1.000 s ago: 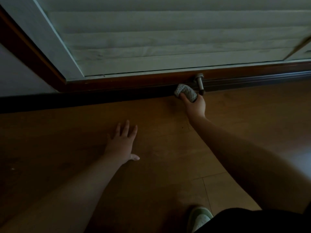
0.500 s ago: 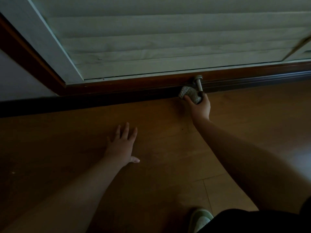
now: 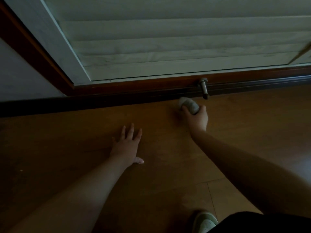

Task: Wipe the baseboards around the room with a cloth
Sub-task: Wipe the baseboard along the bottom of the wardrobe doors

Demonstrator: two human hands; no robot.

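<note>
My right hand [image 3: 196, 119] grips the balled cloth [image 3: 188, 105] just near the baseboard [image 3: 117, 101]; left hand [image 3: 126, 145] lies flat, empty. Next: press cloth against baseboard, sweep along.

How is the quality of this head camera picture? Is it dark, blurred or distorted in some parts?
Head view: dim overall, the wooden floor and the dark baseboard underexposed; only the pale slatted panel catches light. Head view: the right hand and its cloth look slightly motion-blurred, the left hand sharper. Head view: wide-angle bending curves the baseboard line and the frame edges.
</note>
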